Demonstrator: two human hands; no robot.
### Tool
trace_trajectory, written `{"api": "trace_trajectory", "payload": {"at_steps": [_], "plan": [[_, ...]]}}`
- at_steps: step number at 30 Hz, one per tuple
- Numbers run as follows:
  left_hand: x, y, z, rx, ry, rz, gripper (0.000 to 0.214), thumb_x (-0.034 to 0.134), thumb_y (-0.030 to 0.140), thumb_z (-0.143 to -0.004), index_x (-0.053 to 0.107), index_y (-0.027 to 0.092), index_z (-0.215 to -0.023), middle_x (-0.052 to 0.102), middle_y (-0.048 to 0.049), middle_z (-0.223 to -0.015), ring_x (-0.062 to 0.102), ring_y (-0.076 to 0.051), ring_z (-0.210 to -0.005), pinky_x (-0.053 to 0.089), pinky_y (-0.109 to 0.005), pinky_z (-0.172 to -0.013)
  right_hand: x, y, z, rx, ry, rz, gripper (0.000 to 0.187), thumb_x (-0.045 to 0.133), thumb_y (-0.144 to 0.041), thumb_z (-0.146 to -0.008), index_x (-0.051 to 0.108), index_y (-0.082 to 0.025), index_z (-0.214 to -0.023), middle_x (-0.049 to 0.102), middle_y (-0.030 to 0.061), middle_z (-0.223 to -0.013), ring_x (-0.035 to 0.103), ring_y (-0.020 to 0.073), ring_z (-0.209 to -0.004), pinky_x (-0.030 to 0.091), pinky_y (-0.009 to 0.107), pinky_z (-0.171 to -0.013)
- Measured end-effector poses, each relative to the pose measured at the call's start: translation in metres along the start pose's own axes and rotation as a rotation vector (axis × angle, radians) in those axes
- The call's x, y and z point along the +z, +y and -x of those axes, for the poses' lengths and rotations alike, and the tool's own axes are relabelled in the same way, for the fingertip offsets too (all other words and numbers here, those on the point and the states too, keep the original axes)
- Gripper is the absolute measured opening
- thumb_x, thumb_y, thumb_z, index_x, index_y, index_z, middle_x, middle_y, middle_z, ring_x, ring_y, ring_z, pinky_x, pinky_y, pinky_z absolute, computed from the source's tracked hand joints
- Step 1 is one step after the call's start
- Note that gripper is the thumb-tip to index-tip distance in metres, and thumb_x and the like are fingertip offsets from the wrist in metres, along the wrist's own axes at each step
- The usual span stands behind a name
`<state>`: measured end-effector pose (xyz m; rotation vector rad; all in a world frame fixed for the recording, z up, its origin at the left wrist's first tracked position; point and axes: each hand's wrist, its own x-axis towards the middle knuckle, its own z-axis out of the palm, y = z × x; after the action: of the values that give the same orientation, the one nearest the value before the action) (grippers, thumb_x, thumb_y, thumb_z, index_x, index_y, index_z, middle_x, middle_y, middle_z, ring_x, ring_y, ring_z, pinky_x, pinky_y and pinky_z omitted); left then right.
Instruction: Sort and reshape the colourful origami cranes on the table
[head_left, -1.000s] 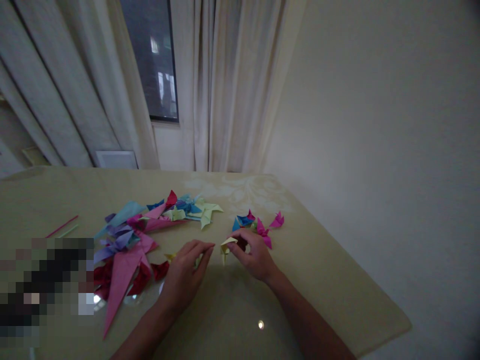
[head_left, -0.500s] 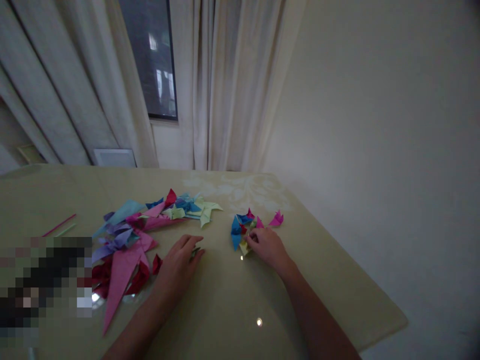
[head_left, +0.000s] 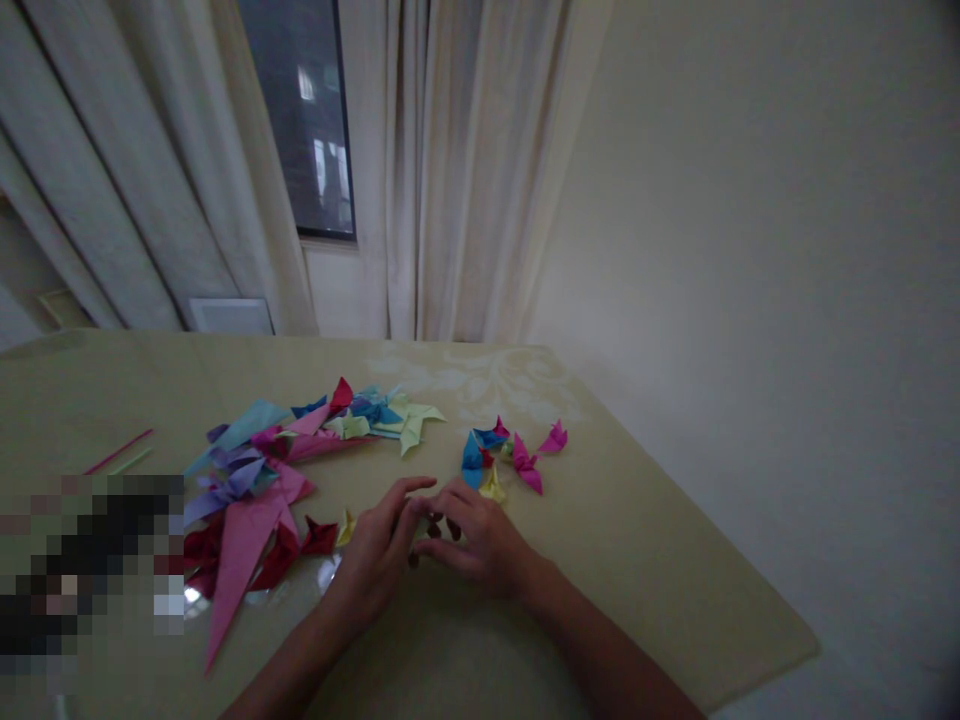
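My left hand (head_left: pixel 382 540) and my right hand (head_left: pixel 478 540) meet over the table, their bent fingertips close together. Whatever lies between the fingers is too small and dark to make out. Just beyond my right hand are a yellow folded paper crane (head_left: pixel 492 486), a blue one (head_left: pixel 472 458) and a magenta one (head_left: pixel 527 464). Another magenta crane (head_left: pixel 555 437) lies farther right. Beside my left hand sit a red folded paper crane (head_left: pixel 320 537) and a small yellow paper piece (head_left: pixel 346 527), partly covered.
A curved pile of folded paper cranes (head_left: pixel 255 520) in pink, purple, blue, green and red spreads over the left of the table (head_left: pixel 675 600). Thin pink (head_left: pixel 118 450) and green sticks lie farther left, near a blurred-out patch. Curtains (head_left: pixel 480 170) and a wall stand behind.
My right hand has drawn back left from the small crane group to meet my left hand, uncovering the magenta and yellow cranes. My left hand has shifted slightly right, showing more of the red crane.
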<state>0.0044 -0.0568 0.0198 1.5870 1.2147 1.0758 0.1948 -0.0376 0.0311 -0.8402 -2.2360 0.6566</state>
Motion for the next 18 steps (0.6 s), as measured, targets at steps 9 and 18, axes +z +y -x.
{"api": "trace_trajectory", "payload": {"at_steps": [9, 18], "plan": [[0.002, 0.000, 0.000, 0.104, -0.028, -0.087, 0.055, 0.033, 0.062, -0.106, 0.055, 0.023, -0.138, 0.076, -0.0076, -0.100, 0.076, -0.024, -0.088, 0.058, -0.033, -0.078, 0.004, 0.001, -0.002, 0.058, 0.051, -0.226, 0.036, 0.069, -0.056, -0.098, 0.075, -0.022, -0.108, 0.061, 0.0026, -0.096, 0.052, 0.0134, -0.070, 0.045, 0.026, -0.067], [0.002, -0.003, 0.003, 0.137, 0.000, -0.275, 0.050, 0.030, 0.053, -0.109, 0.056, 0.021, -0.137, 0.076, -0.0072, -0.101, 0.074, -0.022, -0.085, 0.057, -0.034, -0.079, 0.013, 0.010, 0.000, 0.020, -0.041, -0.190, 0.009, 0.072, -0.028, -0.095, 0.075, -0.020, -0.099, 0.063, 0.0029, -0.096, 0.057, 0.0124, -0.070, 0.048, 0.024, -0.066]]}}
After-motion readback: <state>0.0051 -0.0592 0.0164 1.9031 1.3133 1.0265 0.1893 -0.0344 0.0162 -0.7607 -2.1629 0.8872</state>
